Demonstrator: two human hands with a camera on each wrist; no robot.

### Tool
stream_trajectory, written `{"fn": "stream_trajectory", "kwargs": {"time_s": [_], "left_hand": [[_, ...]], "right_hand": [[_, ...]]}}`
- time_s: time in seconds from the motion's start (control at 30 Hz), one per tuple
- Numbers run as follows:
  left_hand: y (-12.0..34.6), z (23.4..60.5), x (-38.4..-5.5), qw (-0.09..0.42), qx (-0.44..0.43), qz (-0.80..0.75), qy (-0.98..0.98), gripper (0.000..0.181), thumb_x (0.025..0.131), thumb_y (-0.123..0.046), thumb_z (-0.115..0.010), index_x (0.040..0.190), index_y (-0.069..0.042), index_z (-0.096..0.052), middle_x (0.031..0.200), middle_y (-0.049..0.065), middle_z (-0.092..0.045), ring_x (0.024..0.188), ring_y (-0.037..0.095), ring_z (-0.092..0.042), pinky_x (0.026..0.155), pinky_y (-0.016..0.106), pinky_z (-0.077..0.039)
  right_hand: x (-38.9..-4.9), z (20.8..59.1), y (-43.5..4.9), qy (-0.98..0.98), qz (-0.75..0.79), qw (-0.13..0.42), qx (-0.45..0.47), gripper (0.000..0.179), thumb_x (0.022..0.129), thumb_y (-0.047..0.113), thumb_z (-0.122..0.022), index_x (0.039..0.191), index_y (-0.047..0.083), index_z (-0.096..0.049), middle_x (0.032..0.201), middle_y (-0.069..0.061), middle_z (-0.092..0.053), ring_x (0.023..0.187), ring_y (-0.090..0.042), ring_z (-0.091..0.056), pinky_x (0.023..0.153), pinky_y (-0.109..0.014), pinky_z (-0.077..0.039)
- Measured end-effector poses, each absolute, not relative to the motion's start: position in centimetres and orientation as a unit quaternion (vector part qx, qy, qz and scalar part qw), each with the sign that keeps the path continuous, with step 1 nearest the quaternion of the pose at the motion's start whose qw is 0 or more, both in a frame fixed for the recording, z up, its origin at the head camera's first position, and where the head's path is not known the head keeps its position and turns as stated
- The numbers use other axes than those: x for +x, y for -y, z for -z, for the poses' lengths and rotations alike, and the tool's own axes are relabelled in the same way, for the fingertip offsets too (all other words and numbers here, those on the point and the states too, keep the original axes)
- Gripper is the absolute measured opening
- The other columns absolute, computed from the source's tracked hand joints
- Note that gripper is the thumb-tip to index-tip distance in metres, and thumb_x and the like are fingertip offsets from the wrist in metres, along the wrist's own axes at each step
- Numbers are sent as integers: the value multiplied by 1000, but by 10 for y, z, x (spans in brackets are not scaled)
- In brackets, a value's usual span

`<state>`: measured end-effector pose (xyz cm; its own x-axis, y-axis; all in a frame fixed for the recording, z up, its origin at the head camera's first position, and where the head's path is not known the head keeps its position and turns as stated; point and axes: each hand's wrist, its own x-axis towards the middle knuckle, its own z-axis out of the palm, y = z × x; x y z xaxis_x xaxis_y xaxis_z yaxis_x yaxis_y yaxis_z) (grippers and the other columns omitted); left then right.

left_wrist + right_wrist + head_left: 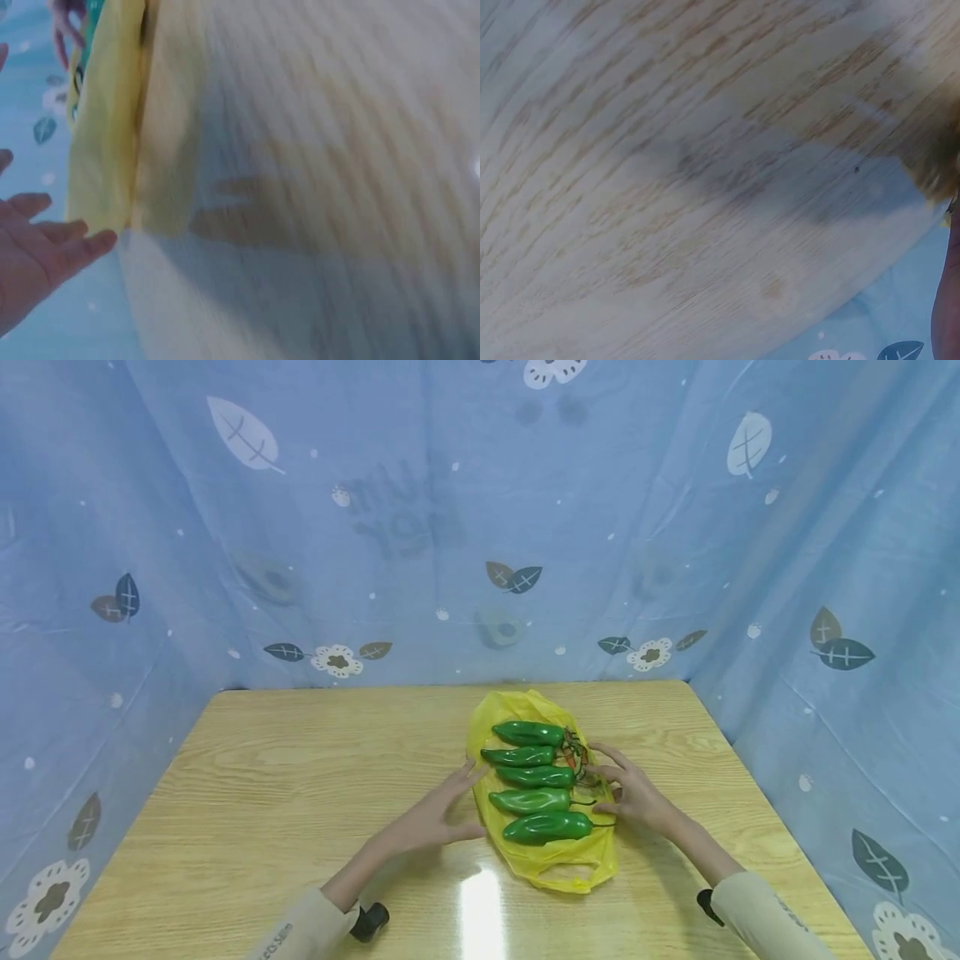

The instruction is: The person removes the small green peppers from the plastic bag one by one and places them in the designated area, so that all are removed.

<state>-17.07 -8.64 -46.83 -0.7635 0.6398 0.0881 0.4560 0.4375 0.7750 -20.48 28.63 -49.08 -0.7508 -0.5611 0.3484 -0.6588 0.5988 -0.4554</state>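
Observation:
Several long green peppers lie in a column across a yellow plastic bag spread on the table. A cluster of small red and dark green chilies sits by their stem ends. My left hand is at the bag's left edge, fingers spread and thumb apart. In the left wrist view its fingertips overlap the end of the yellow bag. On the other side, my right hand has its fingers bent loosely at the bag's right edge, near the stems. Only a sliver of the right hand shows in the right wrist view.
The wooden table extends around the bag. A blue curtain with leaf and flower prints encloses the back and both sides. Light glares off the table just in front of the bag. Dark bands circle both wrists.

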Motion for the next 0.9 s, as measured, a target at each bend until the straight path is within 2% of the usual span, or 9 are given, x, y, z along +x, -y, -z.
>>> {"fn": "stream_trajectory", "kwargs": {"time_s": [0.17,0.3,0.4,0.53,0.7,0.9], "left_hand": [[70,471,-164,105,332,-414,-841,84,84,-40,-71,152,-14,-29,156,17,-20,141,40,-22,109,62,-22],[58,472,-160,88,329,-408,-847,75,81,-35,-75,145,-12,-42,148,11,-40,135,32,-37,109,55,-30],[51,471,-159,61,333,-389,-857,67,79,-30,-78,138,-11,-51,139,8,-52,129,28,-46,108,49,-35],[43,469,-161,37,360,-380,-851,55,80,-24,-78,128,-8,-59,129,6,-60,119,22,-55,103,41,-42],[27,469,-161,70,382,-393,-833,42,81,-20,-77,121,-10,-66,123,1,-64,112,14,-59,96,25,-47],[11,474,-159,95,398,-367,-836,37,82,-21,-77,117,-12,-68,118,-3,-66,112,9,-58,95,19,-44]], "right_hand": [[-203,489,-285,883,-304,65,352,49,65,-1,-85,111,-5,-67,134,-26,-47,53,-3,-42,44,-16,-41],[-203,489,-287,882,-302,50,359,38,69,4,-84,104,0,-70,120,-21,-60,79,-21,-62,50,-17,-46],[-205,490,-289,879,-292,49,373,34,70,7,-84,101,2,-72,114,-19,-64,98,-35,-62,56,-17,-51],[-208,490,-292,870,-292,53,394,27,70,8,-84,94,4,-74,110,-20,-65,93,-35,-64,57,-19,-53],[-206,490,-295,869,-298,47,392,18,71,11,-83,86,7,-75,106,-19,-65,90,-34,-64,59,-21,-55],[-202,490,-295,870,-319,18,375,20,72,17,-84,87,7,-76,108,-19,-64,91,-31,-63,58,-22,-54]]}}
